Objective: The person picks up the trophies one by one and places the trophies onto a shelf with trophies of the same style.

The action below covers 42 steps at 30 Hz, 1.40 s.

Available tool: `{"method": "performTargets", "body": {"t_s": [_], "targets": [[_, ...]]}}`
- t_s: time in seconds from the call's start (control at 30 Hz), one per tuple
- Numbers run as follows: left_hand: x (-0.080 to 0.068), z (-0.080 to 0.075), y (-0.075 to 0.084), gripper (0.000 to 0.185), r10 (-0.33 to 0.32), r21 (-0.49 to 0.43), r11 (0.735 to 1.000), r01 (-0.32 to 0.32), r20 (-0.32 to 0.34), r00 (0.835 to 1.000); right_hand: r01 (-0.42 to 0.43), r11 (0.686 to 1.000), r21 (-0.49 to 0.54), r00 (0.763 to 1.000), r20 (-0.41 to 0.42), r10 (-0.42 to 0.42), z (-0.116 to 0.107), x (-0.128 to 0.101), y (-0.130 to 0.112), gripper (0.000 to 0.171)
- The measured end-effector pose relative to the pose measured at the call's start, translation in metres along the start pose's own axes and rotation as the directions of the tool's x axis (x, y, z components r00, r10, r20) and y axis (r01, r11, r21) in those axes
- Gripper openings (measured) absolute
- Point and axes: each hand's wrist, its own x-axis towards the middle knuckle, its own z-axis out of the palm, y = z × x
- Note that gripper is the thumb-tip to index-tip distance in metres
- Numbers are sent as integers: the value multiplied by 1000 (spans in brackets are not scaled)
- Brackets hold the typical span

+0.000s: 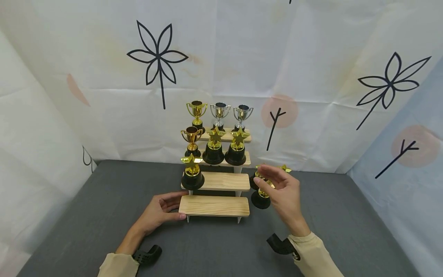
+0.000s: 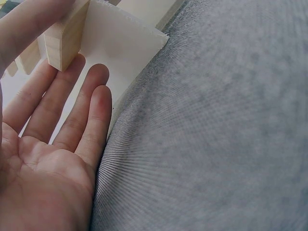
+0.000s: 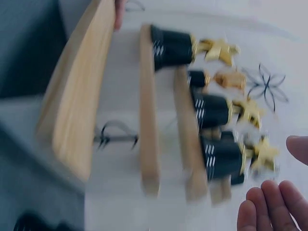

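We're over the grey tabletop (image 1: 104, 215) with a four-step wooden stand (image 1: 214, 206) set against the white backdrop. Our left hand (image 1: 157, 213) is at the left end of the lowest step, thumb on top, fingers straight beneath the board's edge; the left wrist view shows those fingers (image 2: 72, 110) relaxed and extended under the wood, a loose grip with nothing pinched. Our right hand (image 1: 282, 190) hovers just right of the stand, fingers apart and lightly bent, holding nothing. Right behind it on the tabletop stand two star trophies (image 1: 260, 200) with black bases, partly hidden by the fingers. On the stand, one star trophy (image 1: 192, 175) sits at the left of the second step, a bronze cup (image 1: 192, 140) and two more stars on the third, and three cups (image 1: 219, 113) on top.
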Motion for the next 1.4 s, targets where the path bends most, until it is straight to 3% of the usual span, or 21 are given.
{"method": "performTargets", "body": {"t_s": [0.27, 0.53, 0.77, 1.4], "targets": [[-1, 0, 1, 72, -3, 6, 1000, 3, -7, 1000, -45, 997, -57, 994, -100, 39, -31, -6, 11, 37], [0, 1, 2, 72, 1, 7, 1000, -1, -4, 1000, -100, 983, -153, 988, -131, 80, -46, -11, 29, 40], [-1, 1, 2, 71, 6, 7, 1000, -6, -3, 1000, -174, 964, -203, 984, -83, 160, -50, -13, 40, 43], [0, 1, 1, 71, 8, -5, 1000, -8, -2, 1000, -238, 944, -229, 965, 55, 256, -54, -13, 73, 47]]}}
